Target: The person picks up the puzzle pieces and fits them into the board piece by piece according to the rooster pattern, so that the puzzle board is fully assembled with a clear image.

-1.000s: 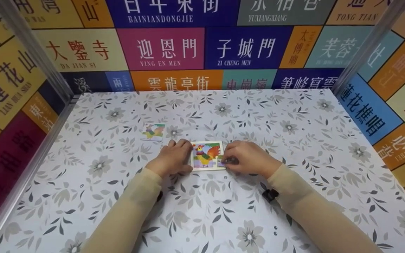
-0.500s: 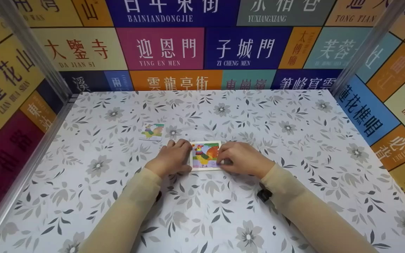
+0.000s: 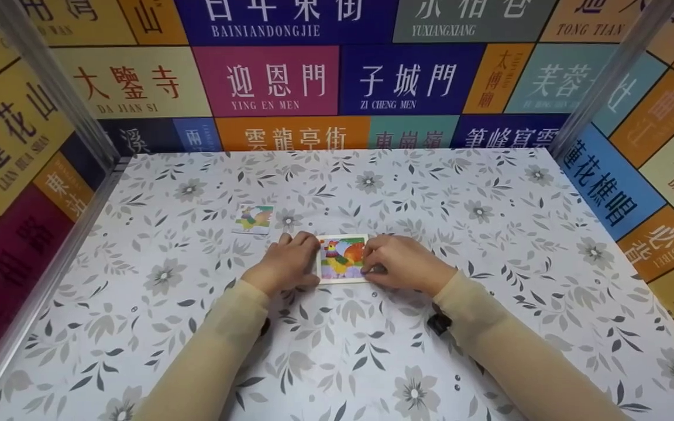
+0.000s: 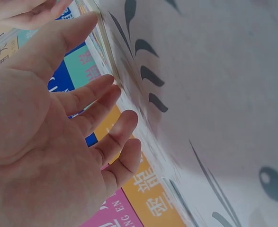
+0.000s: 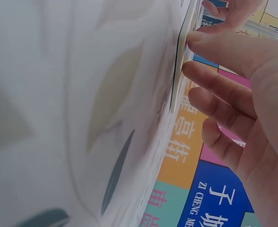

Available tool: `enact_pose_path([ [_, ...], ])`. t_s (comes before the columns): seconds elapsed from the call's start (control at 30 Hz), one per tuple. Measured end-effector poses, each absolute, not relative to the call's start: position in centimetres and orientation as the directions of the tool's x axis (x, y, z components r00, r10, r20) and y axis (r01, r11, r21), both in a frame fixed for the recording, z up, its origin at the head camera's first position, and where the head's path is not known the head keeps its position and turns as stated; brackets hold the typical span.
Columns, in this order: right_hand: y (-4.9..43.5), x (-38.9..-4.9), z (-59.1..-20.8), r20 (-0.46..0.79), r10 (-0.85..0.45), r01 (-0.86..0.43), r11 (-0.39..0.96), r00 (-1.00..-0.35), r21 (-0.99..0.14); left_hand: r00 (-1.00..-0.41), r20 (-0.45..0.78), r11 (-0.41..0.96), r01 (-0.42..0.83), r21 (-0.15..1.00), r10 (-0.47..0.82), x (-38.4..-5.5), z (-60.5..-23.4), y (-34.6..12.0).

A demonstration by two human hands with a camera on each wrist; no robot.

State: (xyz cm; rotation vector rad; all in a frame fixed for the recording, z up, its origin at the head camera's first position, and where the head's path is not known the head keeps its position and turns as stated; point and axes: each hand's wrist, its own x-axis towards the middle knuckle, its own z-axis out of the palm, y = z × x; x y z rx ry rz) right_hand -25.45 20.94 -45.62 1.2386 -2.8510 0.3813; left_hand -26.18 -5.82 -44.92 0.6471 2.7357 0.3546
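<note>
A small jigsaw puzzle (image 3: 341, 258) in a pale frame, picturing a colourful rooster, lies flat between the hands in the head view. My left hand (image 3: 283, 264) rests against its left edge, with the thumb near the front corner and the other fingers further back. On the opposite side, my right hand (image 3: 408, 264) touches the puzzle's right edge, and its fingertips cover part of that border. The right wrist view shows the thumb (image 5: 205, 41) and index finger at the thin board edge (image 5: 179, 61). Loosely extended fingers (image 4: 103, 92) meet the board's side in the left wrist view.
A rooster picture card (image 3: 255, 218) lies beyond the left hand. White floral cloth (image 3: 337, 351) covers the table. Panels with large Chinese lettering (image 3: 278, 82) enclose the back and both sides, with clear corner posts between them.
My right hand has moved slightly left, and the puzzle piece it pinched at the lower right now sits in the gap, so the rooster picture looks whole. The left hand has stayed put.
</note>
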Motion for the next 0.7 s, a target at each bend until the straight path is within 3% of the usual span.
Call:
enact_pose_path([
  [0.47, 21.38, -24.98, -45.45, 0.112, -0.713, -0.714, 0.653, -0.692, -0.254, -0.866, -0.215, 0.887, 0.412, 0.209, 0.452, -26.09, -44.56, -4.98],
  [0.7, 21.71, -24.91, -45.39, 0.109, -0.699, -0.694, 0.655, -0.707, -0.299, -0.864, -0.153, 0.857, 0.422, 0.296, 0.479, -25.91, -44.38, -5.27],
])
